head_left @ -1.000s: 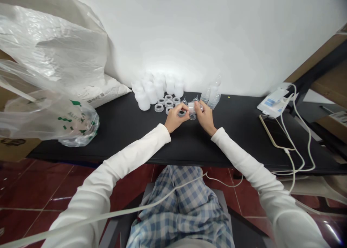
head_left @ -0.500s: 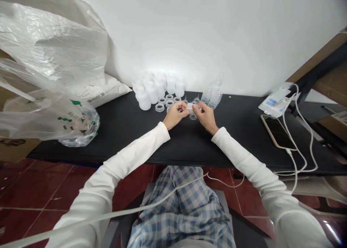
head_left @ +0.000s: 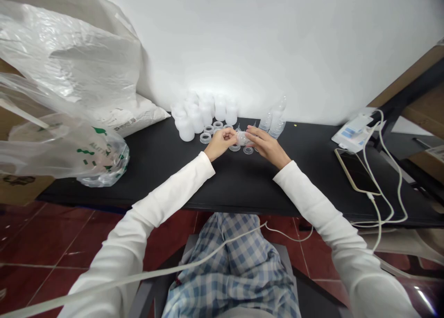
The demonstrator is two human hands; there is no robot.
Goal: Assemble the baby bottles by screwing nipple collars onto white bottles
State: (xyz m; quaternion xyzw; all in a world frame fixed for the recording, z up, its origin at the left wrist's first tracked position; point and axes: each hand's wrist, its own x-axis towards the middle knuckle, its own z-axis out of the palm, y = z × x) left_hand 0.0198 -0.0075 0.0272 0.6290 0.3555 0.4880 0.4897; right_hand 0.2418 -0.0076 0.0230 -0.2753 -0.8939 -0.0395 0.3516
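My left hand (head_left: 222,141), its thumb and fingers pinched together, grips a clear plastic cap (head_left: 242,138) that lies sideways above the black table. Against the cap's other side rests my right hand (head_left: 265,144), fingers stretched out. The cap's exact inside is too small to make out. Just below it are flat clear rings, one ring (head_left: 248,150) near the right fingertips. Left of my hands lie several more screw rings (head_left: 205,138). Small pointed clear pieces (head_left: 238,127) stand behind the hands, partly hidden. Stacked clear domed caps (head_left: 276,124) stand behind my right hand.
Several white plastic bottles (head_left: 186,130) stand in a group by the wall. A large white sack (head_left: 104,63) and a clear plastic bag (head_left: 100,160) fill the left. On the right lie a phone (head_left: 357,172), a white power strip (head_left: 354,132) and looping cables (head_left: 398,170).
My right hand has loosened from its pinch, and its fingers now stretch out over the cap's end. My left hand keeps its grip. The view has shifted slightly.
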